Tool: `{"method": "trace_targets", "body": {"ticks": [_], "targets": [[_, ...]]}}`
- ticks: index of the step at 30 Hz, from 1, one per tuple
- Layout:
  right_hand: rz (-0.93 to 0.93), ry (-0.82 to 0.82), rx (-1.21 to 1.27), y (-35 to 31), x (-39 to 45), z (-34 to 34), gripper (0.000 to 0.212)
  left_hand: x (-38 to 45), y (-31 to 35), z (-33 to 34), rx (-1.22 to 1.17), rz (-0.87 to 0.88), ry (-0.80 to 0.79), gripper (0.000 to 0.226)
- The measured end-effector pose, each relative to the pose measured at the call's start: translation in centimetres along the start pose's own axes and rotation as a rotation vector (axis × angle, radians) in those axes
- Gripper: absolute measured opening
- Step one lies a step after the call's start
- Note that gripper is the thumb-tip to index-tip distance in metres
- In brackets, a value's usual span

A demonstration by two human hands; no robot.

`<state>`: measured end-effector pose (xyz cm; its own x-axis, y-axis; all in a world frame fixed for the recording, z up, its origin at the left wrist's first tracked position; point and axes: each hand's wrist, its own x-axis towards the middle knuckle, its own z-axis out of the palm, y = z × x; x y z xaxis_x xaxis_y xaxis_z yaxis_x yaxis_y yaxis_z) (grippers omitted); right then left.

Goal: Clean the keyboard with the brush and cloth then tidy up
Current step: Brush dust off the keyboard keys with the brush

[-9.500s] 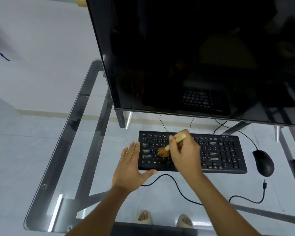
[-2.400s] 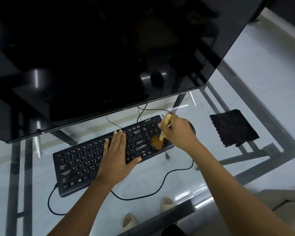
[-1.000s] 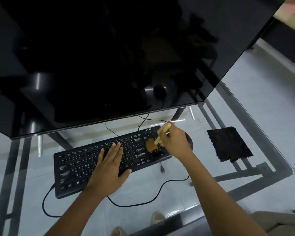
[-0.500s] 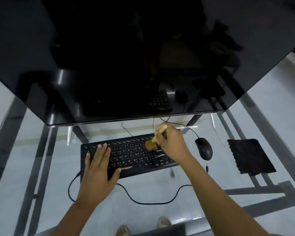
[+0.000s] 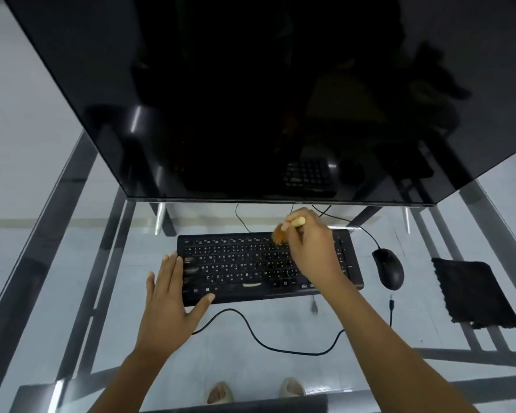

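Two bare hands are over a black keyboard (image 5: 245,263) that lies flat on a glass table (image 5: 72,263), just in front of a large dark monitor (image 5: 251,99).

Left side: left hand (image 5: 170,302) is flat, fingers straight and close together, thumb spread. Fingertips and thumb rest on the keyboard's left end; the palm lies on the glass just in front of it.

Centre: keyboard legends are white. A black cable (image 5: 265,341) loops over the glass in front of the keyboard, and a plug (image 5: 314,307) lies near the front edge.

Right of centre: right hand (image 5: 313,248) pinches a brush (image 5: 285,231) by its pale handle, fingers curled round it. The orange-brown bristles touch the top key row, right of the keyboard's middle. The hand hides part of the right key block.

Further right: black mouse (image 5: 388,268) sits just beside the keyboard's right end, apart from it. A dark cloth (image 5: 474,293) lies flat on the glass right of the mouse, untouched by either hand.

Below, through the glass: toes of two feet (image 5: 253,393) on a pale floor.
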<state>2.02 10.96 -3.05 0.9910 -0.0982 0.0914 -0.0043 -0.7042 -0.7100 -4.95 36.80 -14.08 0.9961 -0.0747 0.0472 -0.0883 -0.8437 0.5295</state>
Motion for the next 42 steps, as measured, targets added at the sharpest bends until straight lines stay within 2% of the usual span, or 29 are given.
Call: {"method": "trace_targets", "body": {"ticks": [2,4,5,8,9,12,13,14,16,17,18,19,20,23,24,27,30,32,34,37,39,41,42], "targets": [[0.015,-0.014,0.098,-0.7,0.1,0.1,0.005,-0.2,-0.2,0.2,-0.008,-0.024,-0.012,0.098],[0.068,-0.178,0.162,-1.2,0.2,0.6,0.005,-0.4,-0.2,0.2,-0.001,-0.031,-0.012,0.1],[0.058,-0.206,0.107,-1.2,0.1,1.1,0.005,-0.6,-0.1,0.0,-0.008,-0.036,-0.007,0.101],[0.027,-0.017,0.058,-1.6,0.1,1.7,0.009,-0.8,0.6,-0.6,-0.047,-0.068,0.029,0.103],[0.011,0.0,0.081,-1.7,0.2,1.9,0.011,-0.8,0.6,-0.7,-0.055,-0.072,0.041,0.104],[-0.033,-0.172,0.06,-2.4,0.0,2.4,0.005,-0.7,0.6,-0.5,-0.046,-0.035,0.051,0.103],[-0.075,-0.168,0.027,-2.6,0.0,2.8,0.005,-0.7,0.4,-0.5,-0.041,-0.022,0.06,0.103],[-0.095,-0.096,0.029,-2.8,0.1,3.0,0.005,-0.7,0.3,-0.4,-0.038,-0.014,0.068,0.102],[-0.063,-0.021,0.125,-3.5,0.6,3.1,0.007,-0.7,0.2,-0.4,-0.033,-0.029,0.087,0.101],[-0.025,-0.051,0.164,-3.9,0.9,3.1,0.007,-0.5,0.2,-0.3,-0.037,-0.034,0.092,0.102],[0.03,-0.163,0.199,-4.0,1.1,3.3,0.005,-0.5,0.2,-0.3,-0.047,-0.032,0.102,0.102],[0.049,-0.278,0.174,-4.4,1.1,3.5,0.004,-0.5,0.1,-0.2,-0.058,-0.031,0.112,0.103],[0.024,-0.322,0.092,-4.7,0.9,3.8,0.005,-0.6,-0.1,-0.1,-0.068,-0.042,0.109,0.103],[-0.082,-0.12,0.019,-5.4,0.8,4.4,0.006,-0.7,-0.3,0.0,-0.091,-0.08,0.078,0.105],[-0.082,-0.131,0.047,-5.4,0.8,4.6,0.006,-0.6,-0.3,0.1,-0.089,-0.079,0.08,0.105],[-0.089,-0.322,-0.003,-6.1,0.3,5.6,0.008,-0.5,-0.5,0.2,-0.062,-0.042,0.109,0.101],[-0.148,-0.142,0.002,-6.6,0.5,6.4,0.007,-0.7,-0.7,0.3,-0.063,-0.044,0.107,0.102],[-0.097,-0.209,0.042,-6.8,0.8,6.9,0.008,-0.7,-0.8,0.5,-0.066,-0.055,0.091,0.103],[-0.106,-0.307,-0.052,-7.1,0.7,7.6,0.011,-0.7,-1.1,0.8,-0.058,-0.063,0.07,0.103],[-0.164,-0.124,-0.004,-7.9,0.9,8.0,0.007,-0.7,-1.2,1.0,-0.056,-0.072,0.037,0.105],[-0.152,-0.174,0.077,-8.3,1.1,8.5,0.007,-0.6,-1.2,0.9,-0.059,-0.076,0.046,0.105],[-0.171,-0.252,-0.008,-8.6,1.1,9.2,0.008,-0.7,-1.2,0.9,-0.056,-0.07,0.057,0.104],[-0.187,-0.217,-0.031,-8.8,1.3,9.4,0.008,-0.7,-1.2,0.8,-0.054,-0.057,0.071,0.104]]}}
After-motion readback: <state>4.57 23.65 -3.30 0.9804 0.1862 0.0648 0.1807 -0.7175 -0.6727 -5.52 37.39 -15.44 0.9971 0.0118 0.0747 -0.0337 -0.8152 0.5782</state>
